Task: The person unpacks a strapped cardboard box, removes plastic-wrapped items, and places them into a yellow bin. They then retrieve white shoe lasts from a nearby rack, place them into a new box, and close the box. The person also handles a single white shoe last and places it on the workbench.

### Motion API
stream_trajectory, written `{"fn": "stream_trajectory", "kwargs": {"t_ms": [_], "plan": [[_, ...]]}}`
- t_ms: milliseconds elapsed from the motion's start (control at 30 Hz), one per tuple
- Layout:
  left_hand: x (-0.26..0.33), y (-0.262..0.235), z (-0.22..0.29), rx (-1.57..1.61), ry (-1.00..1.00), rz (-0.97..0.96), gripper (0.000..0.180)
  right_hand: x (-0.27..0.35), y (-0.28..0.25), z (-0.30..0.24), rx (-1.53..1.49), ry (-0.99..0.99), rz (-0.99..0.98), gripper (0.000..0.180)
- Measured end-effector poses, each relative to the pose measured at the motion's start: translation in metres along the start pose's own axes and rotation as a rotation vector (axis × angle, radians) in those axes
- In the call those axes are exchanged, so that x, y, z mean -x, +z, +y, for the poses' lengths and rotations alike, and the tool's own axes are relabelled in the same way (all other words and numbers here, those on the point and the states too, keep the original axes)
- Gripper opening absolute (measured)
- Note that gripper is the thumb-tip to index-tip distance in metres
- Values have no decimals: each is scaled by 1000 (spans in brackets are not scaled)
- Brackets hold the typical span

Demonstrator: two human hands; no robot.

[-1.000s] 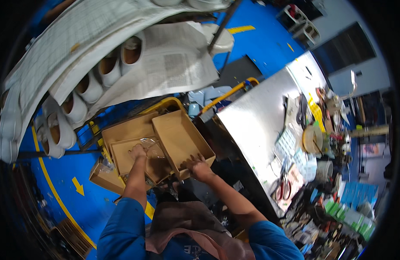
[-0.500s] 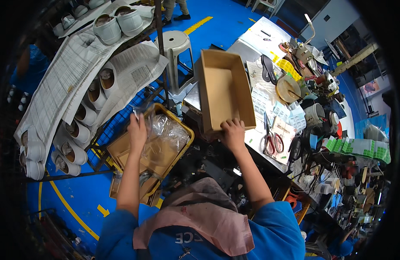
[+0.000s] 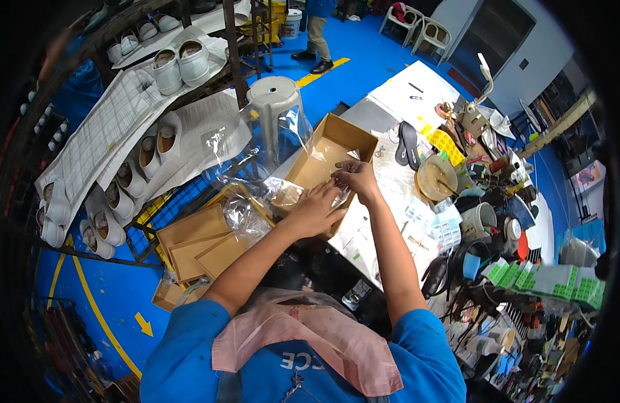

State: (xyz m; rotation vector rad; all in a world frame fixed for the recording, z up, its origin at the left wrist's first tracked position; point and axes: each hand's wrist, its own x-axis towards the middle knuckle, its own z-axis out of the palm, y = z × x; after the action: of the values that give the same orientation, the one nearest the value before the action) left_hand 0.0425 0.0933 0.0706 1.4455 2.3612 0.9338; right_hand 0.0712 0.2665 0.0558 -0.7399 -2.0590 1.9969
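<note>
A brown cardboard box (image 3: 352, 130), open at the top, sits tilted on the near left edge of the worktable. A clear plastic bag (image 3: 226, 144) spreads leftward from the box, in front of the stool. My right hand (image 3: 358, 180) is over the box's near part, thumb and fingertips pinched together on the plastic. Beside it lies my left hand (image 3: 315, 211), its fingers stretched out over the plastic at the box's near left side. What is under its fingertips is hidden.
Left of me a yellow crate (image 3: 259, 209) holds cardboard pieces (image 3: 197, 235) and crumpled plastic. A rack of white shoes (image 3: 179, 70) stands beyond it, near a grey stool (image 3: 275, 91). The worktable (image 3: 384, 80) carries black insoles (image 3: 408, 144) and a round tub (image 3: 436, 178). Someone (image 3: 317, 40) stands farther off.
My left hand has come from the crate to the box, bringing the plastic bag across. My right hand has left the box's near rim and now pinches the plastic. The box has shifted.
</note>
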Motion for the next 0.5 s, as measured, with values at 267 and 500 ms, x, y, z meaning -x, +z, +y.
{"fn": "stream_trajectory", "kwargs": {"t_ms": [267,500], "plan": [[-28,-7,-123,-6,-125,117,66,-72,-63,12,421,-143,120,37],[-100,-18,-162,294,-288,-307,64,-37,13,33,1504,-280,-81,77]]}}
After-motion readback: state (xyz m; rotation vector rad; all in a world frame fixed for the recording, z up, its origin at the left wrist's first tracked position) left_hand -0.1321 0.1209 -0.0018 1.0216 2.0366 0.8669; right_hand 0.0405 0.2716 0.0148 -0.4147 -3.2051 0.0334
